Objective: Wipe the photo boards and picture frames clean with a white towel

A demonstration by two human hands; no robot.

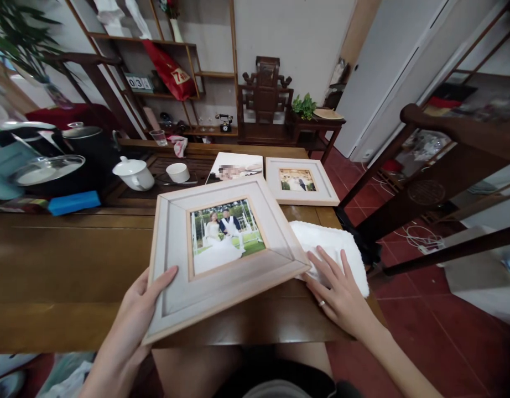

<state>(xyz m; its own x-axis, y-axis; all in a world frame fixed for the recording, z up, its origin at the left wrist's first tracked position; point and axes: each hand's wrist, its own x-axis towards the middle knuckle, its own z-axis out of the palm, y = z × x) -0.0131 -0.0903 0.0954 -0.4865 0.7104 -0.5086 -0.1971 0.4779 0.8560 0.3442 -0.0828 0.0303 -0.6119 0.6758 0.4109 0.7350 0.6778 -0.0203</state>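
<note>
A pale wooden picture frame [172, 243] with a photo of two seated people is tilted up above the table. My left hand [145, 304] grips its left side, thumb on the front and the other fingers hidden behind. My right hand [336, 287] lies with fingers spread on a folded white towel [342, 243], just beside the frame's lower right corner. Beyond the towel lies a second picture frame [323, 188] with a smaller photo. To its left a flat white photo panel [242, 160] is partly hidden behind the held frame.
On the wooden table [64, 271] stand a lidded white teapot [134, 176], a white cup [178, 172], a blue block [74, 203] and a glass-lidded pot [51, 171]. A dark wooden chair [437, 166] stands close on the right. Shelves [213, 74] line the back wall.
</note>
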